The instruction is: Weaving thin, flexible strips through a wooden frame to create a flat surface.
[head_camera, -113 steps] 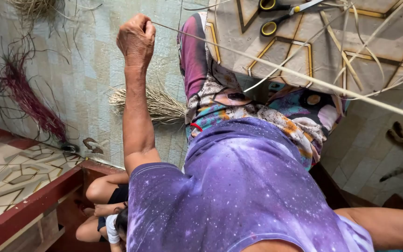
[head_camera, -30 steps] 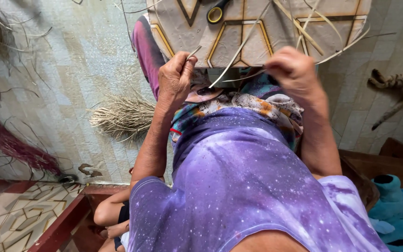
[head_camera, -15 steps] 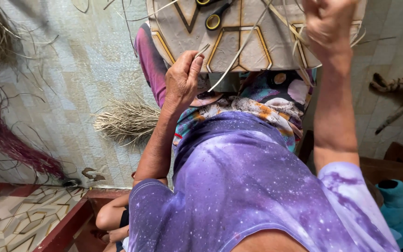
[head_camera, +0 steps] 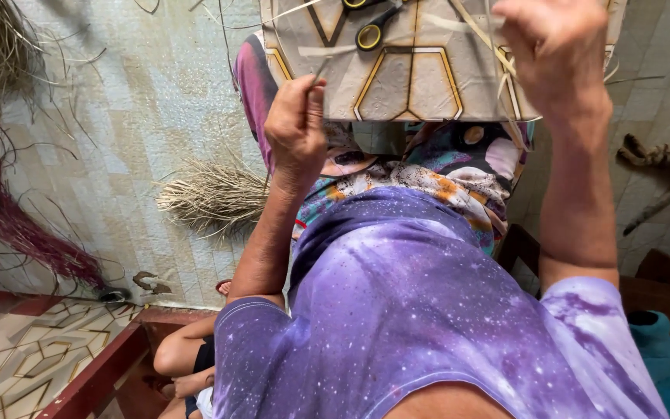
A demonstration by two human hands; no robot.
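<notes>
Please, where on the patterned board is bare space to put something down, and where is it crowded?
The patterned board is bare in its middle, between the left hand and the right hand, below the scissors. Crowded: the top edge with scissors, and the right side with pale strips.

A board (head_camera: pixel 428 77) is laid across the lap, with scissors (head_camera: pixel 370 27) placed at its far edge. A strand (head_camera: pixel 478 35) is held above the board's right side. Left of the board, a fibre bundle (head_camera: pixel 211 198) is spread on the floor (head_camera: pixel 141 101).

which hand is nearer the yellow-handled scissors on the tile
Left. The left hand is just below and left of the scissors; the right hand is raised farther off to their right.
</notes>
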